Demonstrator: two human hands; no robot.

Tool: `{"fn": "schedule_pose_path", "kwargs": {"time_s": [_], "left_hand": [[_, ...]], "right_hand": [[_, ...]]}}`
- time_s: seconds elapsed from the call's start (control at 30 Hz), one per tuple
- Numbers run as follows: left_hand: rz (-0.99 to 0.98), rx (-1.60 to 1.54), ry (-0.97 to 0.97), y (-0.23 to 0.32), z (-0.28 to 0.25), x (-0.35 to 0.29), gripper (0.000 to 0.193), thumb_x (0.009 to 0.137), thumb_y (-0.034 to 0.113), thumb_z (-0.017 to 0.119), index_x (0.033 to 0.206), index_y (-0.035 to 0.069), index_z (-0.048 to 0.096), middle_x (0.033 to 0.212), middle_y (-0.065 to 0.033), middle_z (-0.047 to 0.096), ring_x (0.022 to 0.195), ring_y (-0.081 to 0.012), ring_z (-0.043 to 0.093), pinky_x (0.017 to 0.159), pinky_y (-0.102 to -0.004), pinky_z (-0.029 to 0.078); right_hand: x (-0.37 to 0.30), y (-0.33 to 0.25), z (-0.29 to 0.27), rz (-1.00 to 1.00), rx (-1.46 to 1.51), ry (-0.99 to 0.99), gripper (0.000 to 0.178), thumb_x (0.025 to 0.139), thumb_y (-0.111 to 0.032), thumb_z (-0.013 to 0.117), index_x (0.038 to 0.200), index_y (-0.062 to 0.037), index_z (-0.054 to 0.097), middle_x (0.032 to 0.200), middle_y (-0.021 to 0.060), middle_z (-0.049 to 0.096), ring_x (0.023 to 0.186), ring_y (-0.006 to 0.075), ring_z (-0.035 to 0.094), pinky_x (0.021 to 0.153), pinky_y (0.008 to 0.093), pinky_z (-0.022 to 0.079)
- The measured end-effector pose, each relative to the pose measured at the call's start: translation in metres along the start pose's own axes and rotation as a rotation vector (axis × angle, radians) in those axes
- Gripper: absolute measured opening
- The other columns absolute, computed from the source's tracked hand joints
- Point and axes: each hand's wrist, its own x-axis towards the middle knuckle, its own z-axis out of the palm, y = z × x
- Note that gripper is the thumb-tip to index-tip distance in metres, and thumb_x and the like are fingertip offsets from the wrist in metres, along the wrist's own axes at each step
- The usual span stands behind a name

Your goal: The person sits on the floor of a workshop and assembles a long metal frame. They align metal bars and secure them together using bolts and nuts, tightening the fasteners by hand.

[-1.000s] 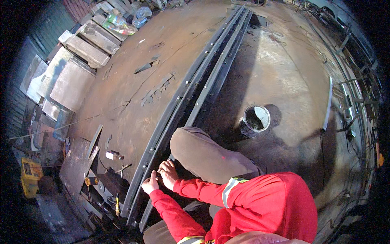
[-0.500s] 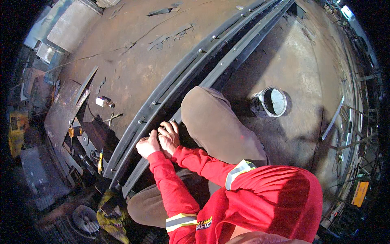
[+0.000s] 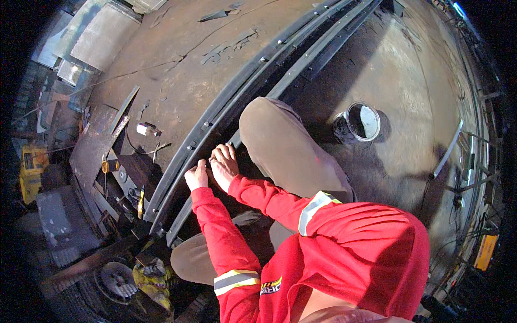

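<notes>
— Fingers (image 3: 229,153) of the right hand (image 3: 223,166) lie close together, stretched flat, their tips on the upper edge of the long dark steel rail (image 3: 253,91). Do you see the same?

— Yes. And the left hand (image 3: 196,175) sits just beside it, curled into a loose fist on the same rail; whether it pinches anything I cannot tell, the thumb side is hidden.

— Where does the rail run?

— Diagonally, from the lower left, near the hands, up to the upper right edge of the view. It lies on a wide rusty steel plate (image 3: 177,70), with a row of bolts (image 3: 205,125) along its left flange.

— What is near the hands?

— A bent knee in brown trousers (image 3: 280,145), touching the rail just right of the hands. Both red sleeves (image 3: 215,226) with reflective bands come up from below.

— And farther out?

— A small round can (image 3: 358,123) stands on the plate to the right of the knee, well apart from the hands. To the left, a small white object (image 3: 144,128) lies on the plate, and beyond it flat metal offcuts (image 3: 94,148) are piled at the plate's edge. A yellow rag (image 3: 153,274) lies lower left.
</notes>
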Motion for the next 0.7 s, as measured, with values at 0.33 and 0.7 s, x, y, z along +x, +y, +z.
{"fn": "schedule_pose_path", "kwargs": {"time_s": [0.33,0.7], "left_hand": [[-0.023,-0.075,0.155,0.007,0.015,-0.009,0.037,0.062,0.031,0.069,0.057,-0.005,0.060,0.053,-0.0081,0.056,0.048,-0.0143,0.050,0.053,-0.0302,0.042],[-0.035,0.192,0.067,0.017,0.010,-0.009,0.055,0.064,0.051,0.066,0.075,-0.003,0.066,0.073,-0.0161,0.064,0.070,-0.0208,0.062,0.068,-0.0317,0.047]], "right_hand": [[-0.010,0.016,0.010,-0.068,0.026,0.029,0.018,0.068,-0.020,0.053,0.065,-0.0031,0.059,0.087,0.0088,0.056,0.105,0.0271,0.044,0.100,0.0503,0.023],[-0.003,0.017,0.018,-0.047,-0.041,0.131,0.009,0.070,-0.014,0.052,0.068,-0.0078,0.058,0.081,0.0050,0.055,0.093,0.0230,0.048,0.097,0.0464,0.027]]}}
